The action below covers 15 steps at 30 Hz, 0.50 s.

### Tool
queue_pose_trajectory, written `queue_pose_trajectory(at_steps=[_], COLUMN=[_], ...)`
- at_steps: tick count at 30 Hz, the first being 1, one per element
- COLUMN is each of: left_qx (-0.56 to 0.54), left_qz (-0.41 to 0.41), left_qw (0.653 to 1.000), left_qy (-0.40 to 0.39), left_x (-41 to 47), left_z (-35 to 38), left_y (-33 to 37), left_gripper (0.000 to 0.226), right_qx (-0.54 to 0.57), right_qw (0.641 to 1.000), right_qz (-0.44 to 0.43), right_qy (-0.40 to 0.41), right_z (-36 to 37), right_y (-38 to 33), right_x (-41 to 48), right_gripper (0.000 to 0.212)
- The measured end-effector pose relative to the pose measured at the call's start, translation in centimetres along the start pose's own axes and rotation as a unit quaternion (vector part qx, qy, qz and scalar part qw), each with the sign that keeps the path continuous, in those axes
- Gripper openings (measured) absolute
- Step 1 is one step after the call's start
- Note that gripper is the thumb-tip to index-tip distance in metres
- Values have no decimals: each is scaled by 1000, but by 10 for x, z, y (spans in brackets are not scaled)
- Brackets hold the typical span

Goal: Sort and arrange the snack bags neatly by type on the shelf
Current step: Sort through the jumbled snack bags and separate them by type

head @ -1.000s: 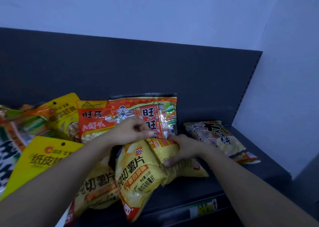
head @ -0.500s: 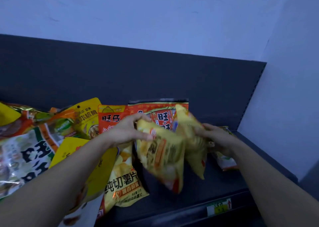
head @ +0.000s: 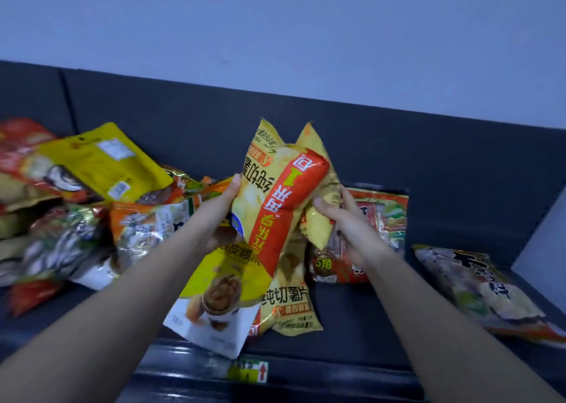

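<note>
My left hand (head: 222,209) grips a yellow chip bag with a red band (head: 272,197), held upside down above the dark shelf (head: 352,320). My right hand (head: 346,221) grips a second yellow chip bag (head: 321,221) right behind the first. Below them a third yellow chip bag (head: 291,307) lies on the shelf, partly under a yellow and white walnut pouch (head: 220,298). A red and orange snack pack (head: 382,218) leans on the back panel behind my right hand.
A jumbled heap of snack bags fills the left, topped by a yellow pouch (head: 101,163) and a silvery bag (head: 61,246). A rice cracker bag (head: 484,289) lies flat at the right. A price label (head: 248,372) sits on the front rail.
Both hands have lifted the two chip bags higher off the shelf and tipped them upside down. The view has swung left, bringing more of the heap into sight.
</note>
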<state>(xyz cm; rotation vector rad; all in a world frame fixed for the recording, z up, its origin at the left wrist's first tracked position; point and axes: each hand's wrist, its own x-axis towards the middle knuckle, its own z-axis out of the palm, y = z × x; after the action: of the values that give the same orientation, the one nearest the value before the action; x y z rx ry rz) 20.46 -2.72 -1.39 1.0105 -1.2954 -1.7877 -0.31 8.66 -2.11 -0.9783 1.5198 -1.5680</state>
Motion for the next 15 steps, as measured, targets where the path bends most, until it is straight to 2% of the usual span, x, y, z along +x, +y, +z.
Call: queue_pose_trajectory(at_steps=[2,6,10,12,15], left_qx=[-4,59,39,49,6], left_qz=[-10,-4,28,24,30], left_qw=[1000,989,975,976,992], left_qy=[26,139,217,210,123], left_x=[-13,-36,-52,-64,-76], left_z=[-21,-62,-111,-136,-177], left_y=[8,25,45,54,64], left_gripper=[58,52,54,63,71], right_qx=[19,-1,18,27,55], right_qw=[1000,1000,999,997,995], right_qz=[-2,18,42,55,60], right_qy=[-4,0,-26,-38,-49], right_z=[34,106,174,206,255], right_y=[0,-9,-15,-16,-19], right_x=[6,12,14,12,13], right_gripper=[108,96,108,113,105])
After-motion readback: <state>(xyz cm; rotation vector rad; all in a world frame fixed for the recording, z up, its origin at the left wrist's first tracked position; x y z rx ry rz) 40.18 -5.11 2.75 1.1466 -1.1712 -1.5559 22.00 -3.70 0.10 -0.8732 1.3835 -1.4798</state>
